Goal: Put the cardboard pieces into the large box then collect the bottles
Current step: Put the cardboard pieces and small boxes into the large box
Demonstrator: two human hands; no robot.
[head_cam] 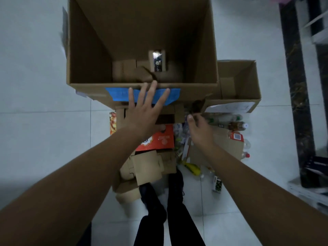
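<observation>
Cardboard pieces (pixel 147 166) lie heaped on the pale tiled floor (pixel 44 130) at the centre of the frame, under and between the two forearms, with an orange carton (pixel 159 141) among them just below the left wrist. The large box (pixel 85 50) stands open at the upper centre, and a few flattened pieces (pixel 124 70) already rest at its bottom. The left hand (pixel 142 114) hangs over the near wall of that box with its fingers (pixel 131 96) straight and spread wide; it holds nothing, and the fingertips overlap a strip of blue tape (pixel 117 94) and the box rim. Whether they touch the wall I cannot tell.

Bottles (pixel 236 125) lie in a loose row at centre right, just beside the right hand (pixel 198 130), and a yellow one (pixel 192 168) lies lower down near the dark shoes (pixel 175 183). The right hand's fingers curl downward behind its back, blurred; I cannot tell whether they grip anything. A smaller open box (pixel 248 80) stands against the large one's right side.
</observation>
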